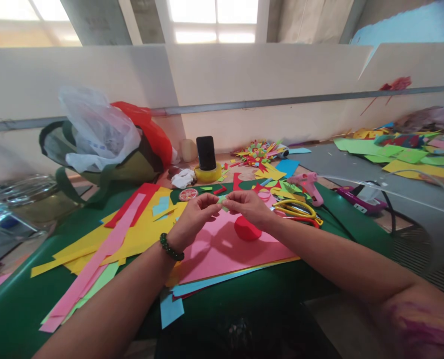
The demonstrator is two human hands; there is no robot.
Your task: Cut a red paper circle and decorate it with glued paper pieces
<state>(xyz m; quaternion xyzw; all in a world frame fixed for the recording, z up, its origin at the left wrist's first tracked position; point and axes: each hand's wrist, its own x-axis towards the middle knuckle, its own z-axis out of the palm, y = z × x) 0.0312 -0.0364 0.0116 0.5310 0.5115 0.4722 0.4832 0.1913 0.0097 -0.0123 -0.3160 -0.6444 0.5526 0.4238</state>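
Both hands meet over the middle of the desk (16,309), which has a green cover, and between them is a small pale green piece (222,199). The left hand (192,222) has its thumb and fingers closed together on the left side of the piece; the right hand (248,207) pinches it from the other side, fingertips nearly meeting. The piece is so small and so covered by the fingers that its shape cannot be made out. A dark green beaded bracelet (171,248) circles the left wrist.

Below the hands lies a pink sheet (210,262), on top of other coloured sheets — a light blue sheet (209,284) shows along the near edge. A red round piece (247,229) rests on the pink sheet, just below the right hand. To the right of that hand are yellow-handled scissors (300,209), with a pink glue gun (307,185) just beyond them. Left of the left hand, a long pink strip (98,259) lies slantwise across yellow sheets (143,234). Farther back, a phone (206,152) stands upright at a yellow roll of tape (208,174) — to its right is a heap of many-coloured paper pieces (259,152)
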